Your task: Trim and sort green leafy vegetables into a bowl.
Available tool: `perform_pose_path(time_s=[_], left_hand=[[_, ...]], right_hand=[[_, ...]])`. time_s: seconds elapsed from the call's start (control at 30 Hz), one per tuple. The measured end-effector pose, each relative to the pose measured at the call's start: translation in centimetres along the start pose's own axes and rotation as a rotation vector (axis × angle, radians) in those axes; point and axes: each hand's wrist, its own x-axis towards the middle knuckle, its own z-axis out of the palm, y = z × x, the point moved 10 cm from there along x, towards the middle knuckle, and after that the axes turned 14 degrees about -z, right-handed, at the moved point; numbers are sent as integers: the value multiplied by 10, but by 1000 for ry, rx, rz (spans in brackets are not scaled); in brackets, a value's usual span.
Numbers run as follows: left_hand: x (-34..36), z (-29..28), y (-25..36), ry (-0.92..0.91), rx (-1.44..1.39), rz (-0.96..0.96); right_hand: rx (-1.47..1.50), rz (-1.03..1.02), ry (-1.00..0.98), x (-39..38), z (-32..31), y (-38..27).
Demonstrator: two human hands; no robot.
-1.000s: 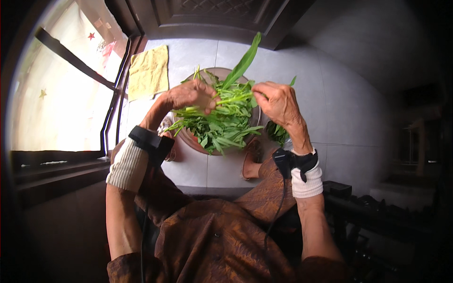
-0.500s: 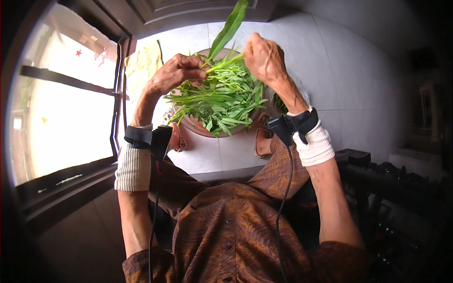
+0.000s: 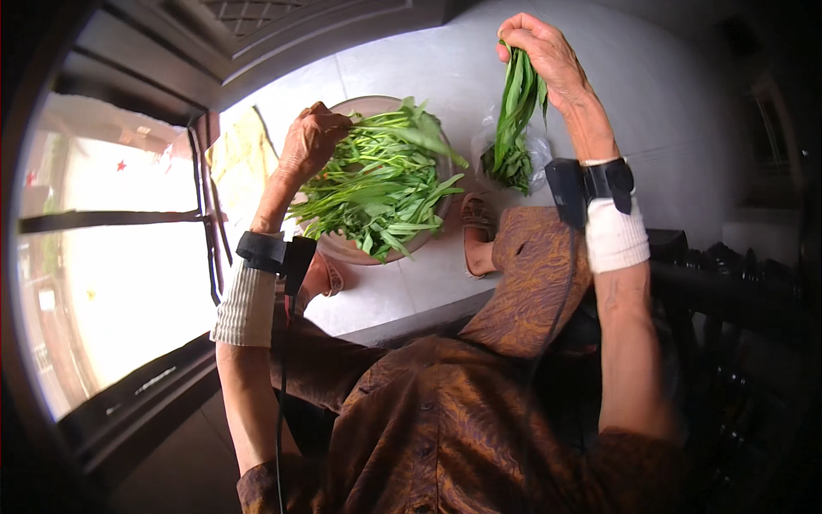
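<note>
A pile of long-stemmed leafy greens (image 3: 368,193), looking like water spinach, fills a round basin (image 3: 366,104) on the floor before me. At the basin's far left side, my left hand (image 3: 312,141) is closed on green stems that stretch rightward over the pile; its fingertips are partly hidden. My right hand (image 3: 548,60) is raised at the far right and pinches a bunch of green leaves (image 3: 516,103). These leaves hang down over a clear plastic bag (image 3: 538,152) with dark green leaves in it, their lower tips meeting or overlapping the bag's contents.
A yellowish cloth (image 3: 242,154) lies left of the basin, beside a bright glazed door (image 3: 120,248). My sandalled feet stand at the basin's near side, the right foot (image 3: 478,236) near the bag. A dark wooden panel (image 3: 334,38) borders the far side.
My right hand has moved right and away from the basin, now with a bunch of leaves hanging from it. My left hand has shifted slightly left. The view has turned, showing more of the bag.
</note>
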Motion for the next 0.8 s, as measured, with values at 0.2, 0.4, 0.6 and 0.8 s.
perform_pose_path(time_s=[0.2,0.4,0.6,0.8], left_hand=[[30,71,-12,48,367,5],[20,77,15,98,419,-29],[25,89,-21,-37,233,17],[31,91,-58,-247,100,-221]], right_hand=[[-233,219,-19,-31,-76,104],[-284,600,-37,-121,-101,263],[-358,651,-263,-172,-52,408],[-372,651,-193,-137,-21,388]])
